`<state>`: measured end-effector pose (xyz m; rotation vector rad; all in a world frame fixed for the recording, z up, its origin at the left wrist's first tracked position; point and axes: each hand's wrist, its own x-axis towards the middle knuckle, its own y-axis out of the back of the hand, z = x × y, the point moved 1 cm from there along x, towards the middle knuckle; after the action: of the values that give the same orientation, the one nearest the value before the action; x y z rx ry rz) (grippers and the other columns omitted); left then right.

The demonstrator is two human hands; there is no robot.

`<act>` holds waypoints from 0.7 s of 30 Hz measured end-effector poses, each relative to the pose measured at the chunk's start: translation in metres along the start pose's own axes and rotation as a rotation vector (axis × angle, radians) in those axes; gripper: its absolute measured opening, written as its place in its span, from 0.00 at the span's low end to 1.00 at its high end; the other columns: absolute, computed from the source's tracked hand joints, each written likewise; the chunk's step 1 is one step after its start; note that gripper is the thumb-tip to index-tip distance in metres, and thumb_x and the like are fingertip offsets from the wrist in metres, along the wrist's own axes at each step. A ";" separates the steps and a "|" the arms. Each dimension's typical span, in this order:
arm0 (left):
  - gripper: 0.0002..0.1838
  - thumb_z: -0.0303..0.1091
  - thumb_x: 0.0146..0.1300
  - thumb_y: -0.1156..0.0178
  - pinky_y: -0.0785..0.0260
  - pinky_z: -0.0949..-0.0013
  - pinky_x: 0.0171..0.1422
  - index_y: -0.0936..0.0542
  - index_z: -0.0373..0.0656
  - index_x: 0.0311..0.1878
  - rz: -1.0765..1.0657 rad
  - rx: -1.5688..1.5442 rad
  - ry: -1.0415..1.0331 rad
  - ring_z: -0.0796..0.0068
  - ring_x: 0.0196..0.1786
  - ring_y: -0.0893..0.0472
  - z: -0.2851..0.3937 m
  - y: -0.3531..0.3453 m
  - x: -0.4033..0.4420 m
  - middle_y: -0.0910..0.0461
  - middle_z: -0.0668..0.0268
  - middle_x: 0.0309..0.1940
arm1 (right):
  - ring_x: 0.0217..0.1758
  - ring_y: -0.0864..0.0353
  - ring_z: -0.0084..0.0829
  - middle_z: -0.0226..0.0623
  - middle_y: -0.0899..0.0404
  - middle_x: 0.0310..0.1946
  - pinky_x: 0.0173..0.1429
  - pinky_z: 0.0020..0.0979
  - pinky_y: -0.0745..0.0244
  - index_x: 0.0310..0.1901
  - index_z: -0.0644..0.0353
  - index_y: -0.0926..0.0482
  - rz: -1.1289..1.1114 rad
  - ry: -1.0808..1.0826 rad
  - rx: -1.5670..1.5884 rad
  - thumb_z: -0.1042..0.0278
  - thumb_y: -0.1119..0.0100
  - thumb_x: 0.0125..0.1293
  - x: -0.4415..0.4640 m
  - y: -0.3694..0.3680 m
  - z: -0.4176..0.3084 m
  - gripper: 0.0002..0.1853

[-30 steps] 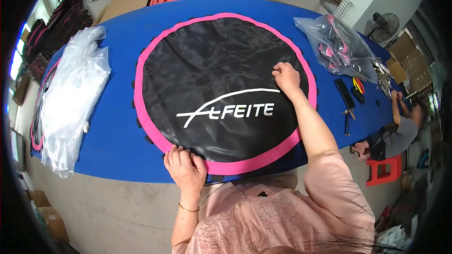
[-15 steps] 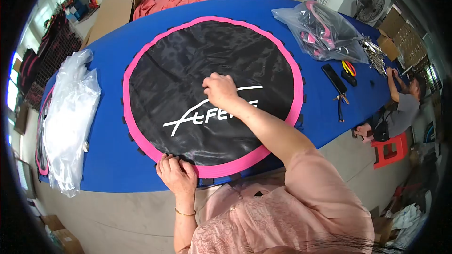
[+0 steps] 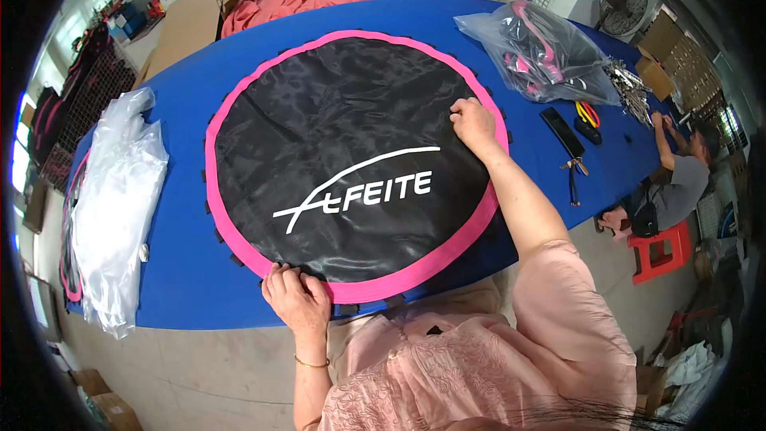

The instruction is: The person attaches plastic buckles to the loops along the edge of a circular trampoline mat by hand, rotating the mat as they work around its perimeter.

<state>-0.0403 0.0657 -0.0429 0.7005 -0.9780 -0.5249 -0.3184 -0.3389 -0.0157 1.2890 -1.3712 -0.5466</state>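
Observation:
A round black trampoline mat with a pink border, short black tabs around its rim and white "FEITE" lettering lies flat on the blue-covered table. My left hand is at the near-left edge, its fingers curled on the pink border. Over the black fabric near the right border is my right hand, fingers bent and drawn together. Whatever is between those fingers, if anything, is too small to make out.
Clear plastic bags lie at the left. On the right are a bag of pink-and-black parts, a phone, yellow-red handled cutters and a heap of metal pieces. A co-worker sits beside the table's right end.
My right hand has moved right from above the lettering to near the right border, uncovering the lettering. My left hand remains at the near-left edge.

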 end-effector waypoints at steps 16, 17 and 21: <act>0.06 0.25 0.66 0.39 0.33 0.46 0.70 0.19 0.36 0.44 -0.074 0.018 -0.031 0.46 0.57 0.19 0.006 0.012 0.009 0.19 0.52 0.45 | 0.53 0.15 0.47 0.38 0.16 0.45 0.60 0.47 0.25 0.44 0.53 0.12 -0.144 0.333 0.361 0.65 0.33 0.69 -0.048 -0.037 -0.151 0.06; 0.06 0.25 0.66 0.39 0.33 0.46 0.70 0.19 0.36 0.44 -0.086 0.025 -0.015 0.46 0.57 0.19 0.006 0.017 0.012 0.19 0.52 0.45 | 0.53 0.15 0.48 0.38 0.16 0.45 0.60 0.47 0.25 0.44 0.52 0.12 -0.123 0.358 0.398 0.66 0.32 0.68 -0.050 -0.040 -0.156 0.06; 0.03 0.23 0.75 0.37 0.25 0.66 0.58 0.18 0.36 0.47 -0.078 -0.540 0.182 0.63 0.49 0.16 0.027 0.056 0.038 0.16 0.59 0.44 | 0.48 0.14 0.48 0.38 0.16 0.39 0.50 0.50 0.20 0.41 0.51 0.11 0.034 0.451 0.389 0.65 0.30 0.64 -0.050 -0.054 -0.157 0.05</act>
<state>-0.0413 0.0691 0.0294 0.2929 -0.5995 -0.7434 -0.1679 -0.2567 -0.0404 1.5799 -1.1430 0.0484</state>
